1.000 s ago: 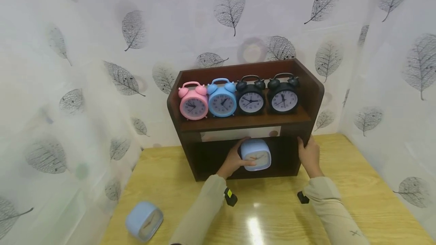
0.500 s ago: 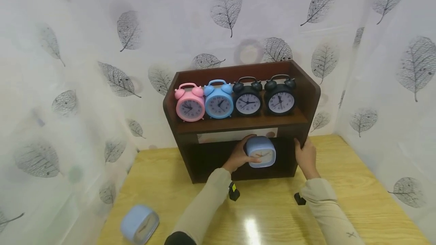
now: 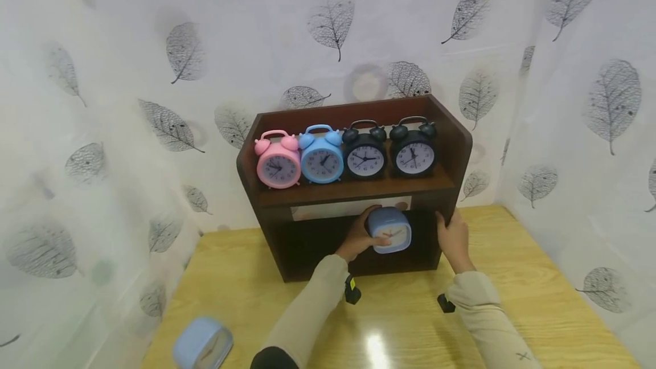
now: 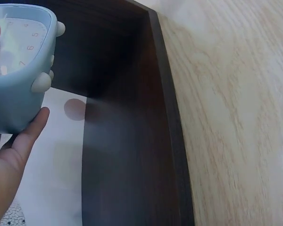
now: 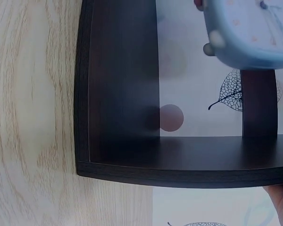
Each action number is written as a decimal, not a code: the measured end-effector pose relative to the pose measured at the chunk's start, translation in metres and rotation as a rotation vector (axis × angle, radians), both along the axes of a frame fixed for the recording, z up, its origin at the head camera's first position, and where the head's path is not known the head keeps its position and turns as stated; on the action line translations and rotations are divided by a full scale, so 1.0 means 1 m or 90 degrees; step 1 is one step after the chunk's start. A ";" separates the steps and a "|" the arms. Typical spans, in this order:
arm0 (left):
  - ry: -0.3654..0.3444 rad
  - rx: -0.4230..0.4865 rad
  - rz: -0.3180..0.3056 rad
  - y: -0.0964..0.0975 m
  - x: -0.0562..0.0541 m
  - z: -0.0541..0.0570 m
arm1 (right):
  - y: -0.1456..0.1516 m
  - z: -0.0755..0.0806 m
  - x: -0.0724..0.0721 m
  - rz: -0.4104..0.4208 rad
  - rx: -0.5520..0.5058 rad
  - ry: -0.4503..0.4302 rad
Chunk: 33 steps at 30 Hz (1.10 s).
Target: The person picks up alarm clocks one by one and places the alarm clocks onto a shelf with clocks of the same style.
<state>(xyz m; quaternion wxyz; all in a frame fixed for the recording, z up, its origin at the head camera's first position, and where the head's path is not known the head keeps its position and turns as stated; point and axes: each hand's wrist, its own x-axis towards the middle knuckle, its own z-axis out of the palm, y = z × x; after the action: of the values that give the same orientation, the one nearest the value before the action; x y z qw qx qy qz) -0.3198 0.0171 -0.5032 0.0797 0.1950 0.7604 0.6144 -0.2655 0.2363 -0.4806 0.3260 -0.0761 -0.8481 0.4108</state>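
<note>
A pale blue square alarm clock (image 3: pixel 393 223) is in my left hand (image 3: pixel 357 239), in the lower compartment of a dark brown two-tier shelf (image 3: pixel 353 193). My thumb lies across its white dial, with fingers behind the body. The left wrist view shows the small feet under the clock (image 4: pixel 19 96), clear of the compartment floor. My right hand (image 3: pixel 454 241) grips the shelf's right side panel at lower-shelf height. In the right wrist view, part of that hand (image 5: pixel 282 200) shows outside the panel; the rest is out of frame.
On the upper tier stand a pink twin-bell clock (image 3: pixel 279 168), a blue one (image 3: pixel 322 163) and two black ones (image 3: pixel 365 158). Another pale blue square clock (image 3: pixel 197 341) sits at the front left of the wooden table (image 3: pixel 246 295). A leaf-patterned wall covering (image 3: pixel 256 33) surrounds the table.
My left hand has carried the square clock a little to the right, closer to the right panel. The right hand keeps its hold there. The head view has shifted slightly.
</note>
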 end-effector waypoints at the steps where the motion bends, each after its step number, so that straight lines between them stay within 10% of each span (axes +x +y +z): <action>1: -0.005 0.001 -0.002 0.001 -0.001 -0.001 | 0.000 0.000 0.000 0.000 0.001 0.000; 33: -0.056 0.034 -0.015 0.043 -0.017 -0.043 | 0.002 -0.003 -0.001 0.000 0.013 0.011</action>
<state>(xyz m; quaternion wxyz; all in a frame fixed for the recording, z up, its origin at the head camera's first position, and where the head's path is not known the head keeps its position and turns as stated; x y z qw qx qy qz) -0.3363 0.0599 -0.5466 0.1155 0.1788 0.7369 0.6416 -0.2665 0.2384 -0.4831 0.3337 -0.0694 -0.8494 0.4029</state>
